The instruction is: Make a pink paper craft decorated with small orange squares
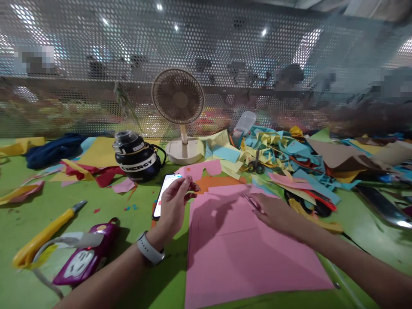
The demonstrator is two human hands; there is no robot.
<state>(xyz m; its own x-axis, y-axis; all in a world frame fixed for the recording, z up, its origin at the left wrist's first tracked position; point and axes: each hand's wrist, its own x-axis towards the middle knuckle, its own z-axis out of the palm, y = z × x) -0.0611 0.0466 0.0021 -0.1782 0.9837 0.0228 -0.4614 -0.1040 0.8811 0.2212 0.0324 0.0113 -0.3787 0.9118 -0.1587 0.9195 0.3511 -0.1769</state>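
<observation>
Pink paper sheets (pixel 257 262) lie on the green table (pixel 170 274), the upper one showing a straight lower edge. My left hand (pixel 177 201) is raised beside the lit phone (pixel 165 182), its fingers curled, with something small and dark at the fingertips that I cannot make out. My right hand (pixel 270 210) is closed on tweezers (pixel 250 200), whose tips point up and left above the pink paper. Orange paper (pixel 222 183) shows behind the pink sheets.
A fan (pixel 178 96) and a black jug (pixel 138 161) stand at the back. Paper scraps (pixel 277 148) with scissors (pixel 255 166) heap at right. Left are a yellow cutter (pixel 48 236) and a purple device (pixel 86 253). Another phone (pixel 384 206) lies far right.
</observation>
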